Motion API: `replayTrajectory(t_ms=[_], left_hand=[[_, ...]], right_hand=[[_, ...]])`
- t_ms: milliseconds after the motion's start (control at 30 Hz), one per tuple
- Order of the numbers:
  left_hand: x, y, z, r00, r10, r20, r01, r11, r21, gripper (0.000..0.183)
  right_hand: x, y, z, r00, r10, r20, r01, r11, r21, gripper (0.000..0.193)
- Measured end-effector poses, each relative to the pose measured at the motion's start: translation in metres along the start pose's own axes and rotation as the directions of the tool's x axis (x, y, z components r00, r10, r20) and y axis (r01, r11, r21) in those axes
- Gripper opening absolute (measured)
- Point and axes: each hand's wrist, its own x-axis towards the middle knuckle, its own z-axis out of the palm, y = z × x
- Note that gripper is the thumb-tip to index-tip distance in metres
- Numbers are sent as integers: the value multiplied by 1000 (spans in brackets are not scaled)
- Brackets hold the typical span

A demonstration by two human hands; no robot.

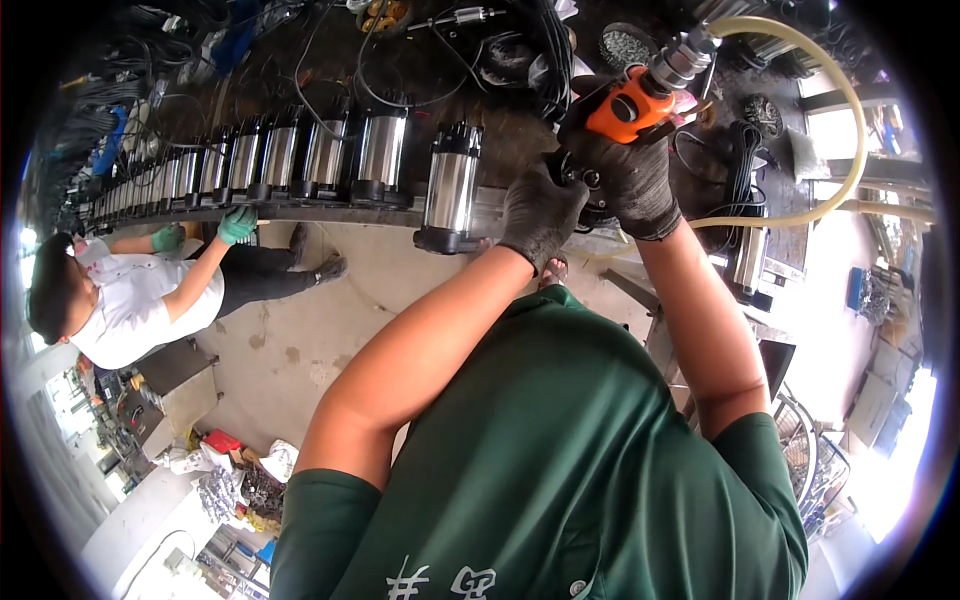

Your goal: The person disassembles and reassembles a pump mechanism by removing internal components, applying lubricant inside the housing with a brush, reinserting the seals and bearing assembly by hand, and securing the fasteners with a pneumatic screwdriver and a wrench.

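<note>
My right hand (638, 188), in a dark grey work glove, is wrapped round an orange and black air-powered driver (628, 108). A metal fitting joins the driver to a beige hose (860, 130). Close beside it, my gloved left hand (543, 208) has its fingers curled at a dark part under the tool. The two hands hide most of that part, and I cannot make out its kind. Just left of my left hand, a silver cylindrical pump (452, 188) with a black top and base stands on the bench edge.
A long row of similar pumps (325, 155) lines the bench to the left, with black cables around them. A bowl of small metal parts (625, 48) sits at the back. At left, a co-worker in a white shirt (150, 295) and green gloves stands at the bench.
</note>
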Motion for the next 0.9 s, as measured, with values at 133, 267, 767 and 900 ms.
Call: replayTrajectory(t_ms=[133,267,767,900], left_hand=[[3,-3,4,999,12,-31,-12,1000,16,36],[3,-3,3,999,42,-27,-41,999,29,36],[0,1,1,999,3,-32,-1,997,80,33],[4,-2,4,1000,14,-24,-11,995,96,32]], right_hand=[[-3,8,2,996,-90,-14,90,996,5,21],[1,9,-2,996,-90,20,89,995,32,22],[4,12,0,995,-68,70,67,998,13,20],[4,15,6,994,-107,25,106,993,47,22]])
